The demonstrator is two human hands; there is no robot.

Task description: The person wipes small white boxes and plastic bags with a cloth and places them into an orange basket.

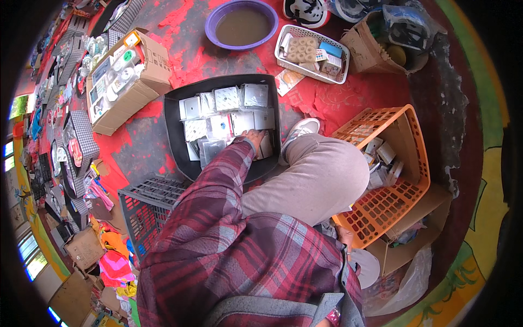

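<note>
A black fabric bin [173, 131] stands in front of me, packed with rows of small flat white and silvery packets [227, 99]. My left hand [254, 140], in a plaid sleeve, reaches into the bin's near right part. Its fingers lie spread over the packets there, and I see none lifted. Low at the right, my right hand [345, 236] is beside the near edge of an orange plastic basket [381, 212]. My knee and sleeve cover much of that hand, so its fingers are unclear. Inside the tipped basket lie several small white boxes [385, 153].
A cardboard box [122, 111] of packaged goods stands left of the bin, with a grey crate [143, 218] nearer me. Beyond are a purple basin [210, 34] of murky water and a white basket [313, 76] with rolls and boxes. My bent leg [316, 174] separates bin and orange basket.
</note>
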